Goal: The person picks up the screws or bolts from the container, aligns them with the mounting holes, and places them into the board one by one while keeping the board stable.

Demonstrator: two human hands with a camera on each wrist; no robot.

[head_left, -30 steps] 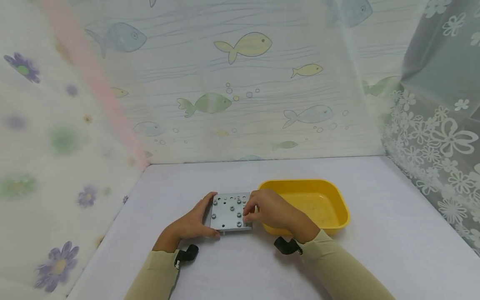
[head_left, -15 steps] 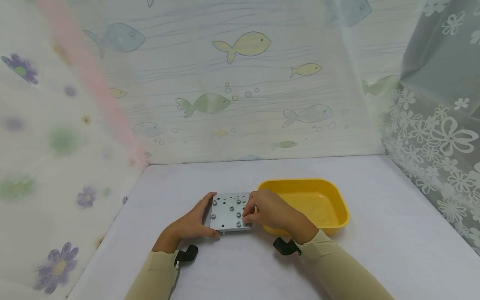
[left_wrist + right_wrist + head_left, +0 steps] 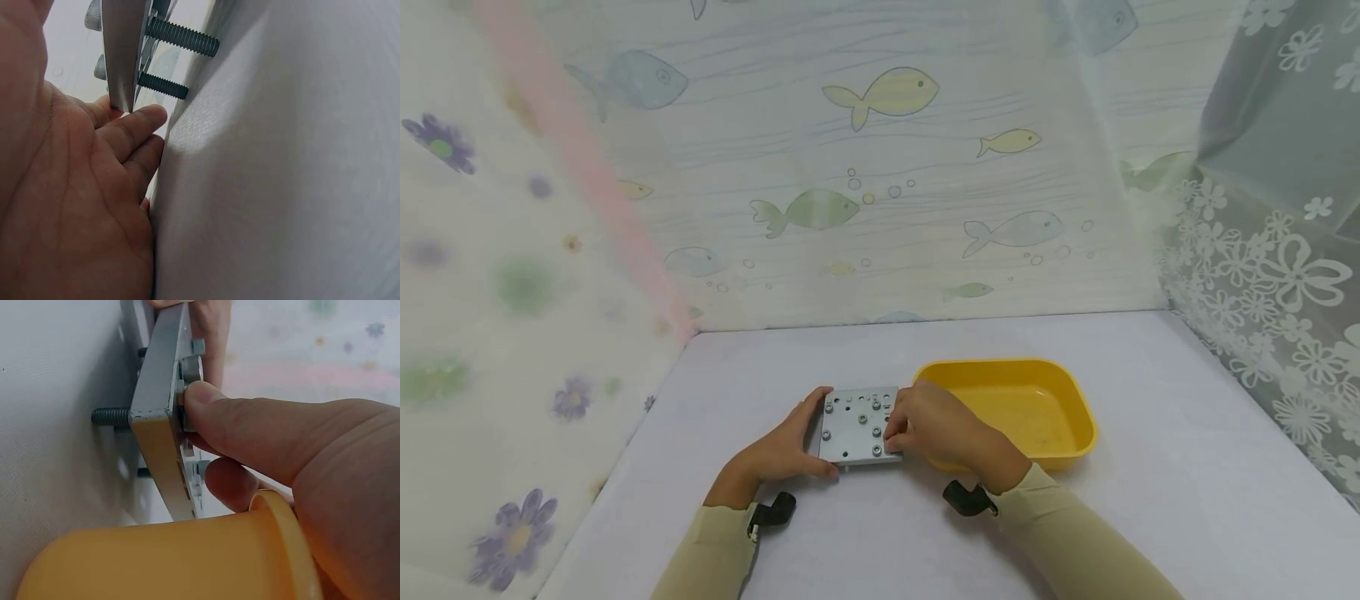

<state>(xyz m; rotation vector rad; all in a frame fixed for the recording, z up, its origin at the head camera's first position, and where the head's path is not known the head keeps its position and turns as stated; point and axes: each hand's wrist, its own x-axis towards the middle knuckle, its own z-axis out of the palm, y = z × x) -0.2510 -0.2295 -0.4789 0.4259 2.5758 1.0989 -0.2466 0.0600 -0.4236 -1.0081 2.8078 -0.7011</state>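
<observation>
A silver metal plate (image 3: 850,439) with holes and several socket head screws stands raised a little above the white table. Threaded screw shanks (image 3: 184,37) stick out of its underside in the left wrist view. My left hand (image 3: 781,452) holds the plate's left side, thumb at the near edge and a finger at the far corner. At the right near corner, my right hand (image 3: 942,427) pinches a screw's head between thumb and forefinger. That head is mostly covered by the thumb (image 3: 209,406) in the right wrist view. Another screw head (image 3: 191,367) shows just beyond it.
A yellow plastic tray (image 3: 1078,400) stands close to the plate's right side, partly under my right hand. White cloth covers the table (image 3: 865,542). Behind it hangs a fish-print curtain (image 3: 880,250), with a flowered curtain (image 3: 512,333) on the left.
Both hands keep their places on the plate and the screw. The right thumb and fingers have shifted very slightly; the whole head view has drifted a little.
</observation>
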